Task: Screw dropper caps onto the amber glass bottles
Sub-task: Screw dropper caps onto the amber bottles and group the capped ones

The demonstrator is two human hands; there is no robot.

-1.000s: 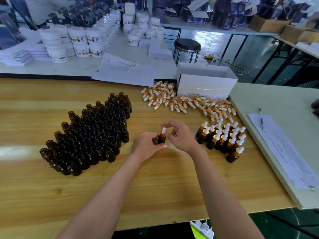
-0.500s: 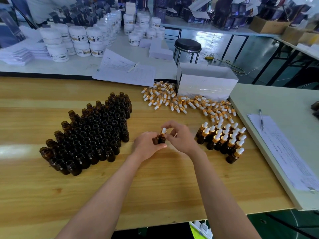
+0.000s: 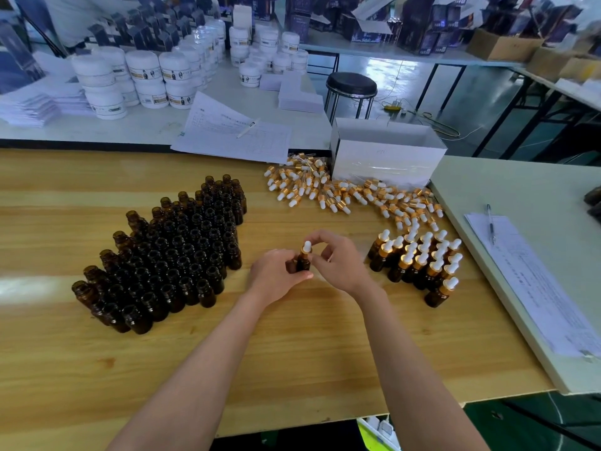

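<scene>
Bottle (image 3: 304, 264) in left grip (image 3: 276, 278), cap (image 3: 306, 247) in right grip (image 3: 341, 265).

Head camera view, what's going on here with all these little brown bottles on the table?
A person is at work with both hands. The left hand grips one amber bottle upright while the right hand pinches the dropper cap on its neck. Uncapped bottles stand in a block to the left, capped bottles cluster to the right, and loose caps lie scattered by the white box.
</scene>
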